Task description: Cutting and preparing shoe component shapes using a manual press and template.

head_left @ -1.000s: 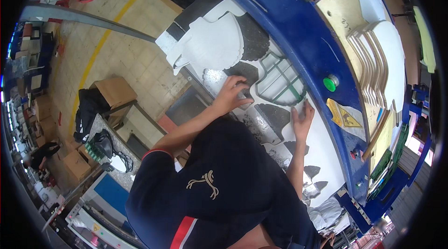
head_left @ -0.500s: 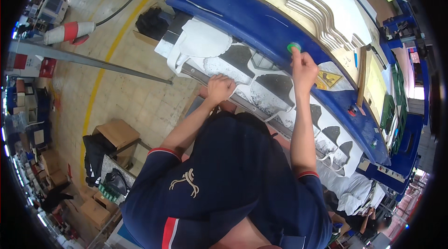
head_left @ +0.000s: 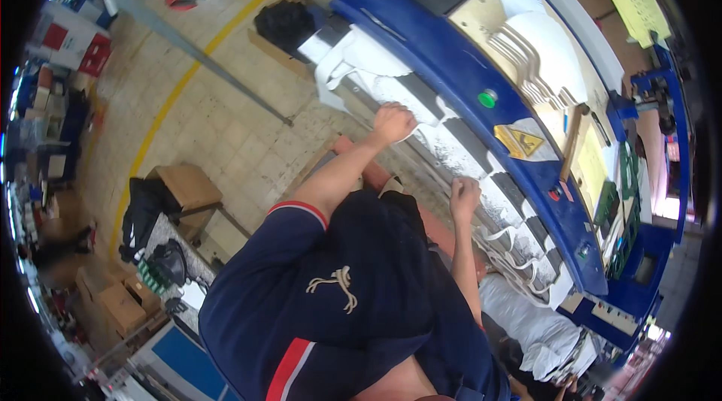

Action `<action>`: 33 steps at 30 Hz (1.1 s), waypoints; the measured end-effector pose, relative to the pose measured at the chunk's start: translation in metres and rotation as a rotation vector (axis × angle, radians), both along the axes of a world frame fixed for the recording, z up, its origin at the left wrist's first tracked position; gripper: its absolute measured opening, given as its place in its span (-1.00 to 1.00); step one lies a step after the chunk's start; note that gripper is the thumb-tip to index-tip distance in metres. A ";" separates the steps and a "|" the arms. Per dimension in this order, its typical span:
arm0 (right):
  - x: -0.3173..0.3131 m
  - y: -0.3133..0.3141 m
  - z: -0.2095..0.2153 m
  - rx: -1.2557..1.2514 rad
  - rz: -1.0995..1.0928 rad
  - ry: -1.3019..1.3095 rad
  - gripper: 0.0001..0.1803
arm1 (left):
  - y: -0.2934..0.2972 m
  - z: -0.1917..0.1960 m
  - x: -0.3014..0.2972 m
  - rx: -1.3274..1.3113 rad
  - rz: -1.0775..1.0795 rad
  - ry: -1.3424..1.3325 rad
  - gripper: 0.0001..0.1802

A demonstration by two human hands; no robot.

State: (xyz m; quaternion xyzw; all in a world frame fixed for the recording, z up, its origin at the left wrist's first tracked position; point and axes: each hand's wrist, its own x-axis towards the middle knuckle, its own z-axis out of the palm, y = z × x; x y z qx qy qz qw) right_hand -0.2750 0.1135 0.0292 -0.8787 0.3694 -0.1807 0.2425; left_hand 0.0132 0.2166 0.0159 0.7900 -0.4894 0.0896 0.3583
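Observation:
My left hand is closed on the near edge of a white cut-out sheet, which lies along the blue machine's bed. Farther right along that edge, my right hand has its fingers curled against the sheet's rim; the fingertips are hidden. Narrow loops of the sheet droop over the front edge of the bed. Dark patches of the bed show between the white parts. A round green button sits on the blue machine beam, apart from both hands.
Stacked white cut pieces and a wooden-handled tool lie on top of the machine. A yellow warning sign marks the beam. White material is heaped at the lower right. A metal pole crosses the floor at left.
My right hand has left the green button and come down to the sheet's near edge. The sheet has shifted toward me, its loops now hanging over the front. My view has turned.

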 end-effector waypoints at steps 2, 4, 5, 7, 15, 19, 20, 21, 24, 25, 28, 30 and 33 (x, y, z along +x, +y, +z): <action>0.005 0.024 0.007 -0.265 -0.134 0.115 -0.72 | 0.001 -0.003 -0.005 -0.020 -0.004 -0.017 -0.80; 0.009 0.027 0.017 -0.162 -0.121 0.151 -0.70 | 0.006 -0.003 -0.012 -0.053 -0.030 0.026 -0.83; 0.008 0.027 0.017 -0.180 -0.112 0.182 -0.70 | 0.005 -0.003 -0.015 -0.048 -0.015 0.021 -0.83; 0.001 0.024 0.018 -0.208 -0.081 0.170 -0.69 | 0.004 -0.001 -0.021 -0.049 0.026 0.090 -0.84; -0.001 0.026 0.016 -0.237 -0.116 0.115 -0.69 | 0.005 0.007 -0.021 0.021 -0.005 0.077 -0.82; -0.001 0.027 0.019 -0.208 -0.104 0.127 -0.71 | 0.009 0.003 -0.019 0.013 -0.016 0.030 -0.84; -0.001 0.027 0.019 -0.205 -0.131 0.127 -0.71 | 0.009 0.005 -0.017 0.003 -0.025 0.038 -0.84; -0.004 0.028 0.019 -0.193 -0.104 0.109 -0.71 | 0.012 0.004 -0.020 -0.003 -0.029 0.051 -0.83; -0.009 0.030 0.028 -0.112 -0.057 0.129 -0.70 | 0.014 0.009 -0.021 0.047 -0.067 0.106 -0.82; -0.016 0.030 0.031 -0.046 -0.016 0.172 -0.69 | 0.015 0.011 -0.025 0.118 -0.041 0.121 -0.78; -0.031 0.021 0.029 -0.049 0.156 0.159 -0.68 | 0.004 0.039 -0.032 0.336 0.047 0.332 -0.64; 0.004 0.007 0.084 0.158 0.121 0.313 -0.66 | -0.009 0.048 -0.027 0.476 0.139 0.534 -0.55; 0.050 -0.031 0.086 0.507 0.054 0.323 -0.48 | -0.044 0.052 -0.028 0.377 0.111 0.655 -0.45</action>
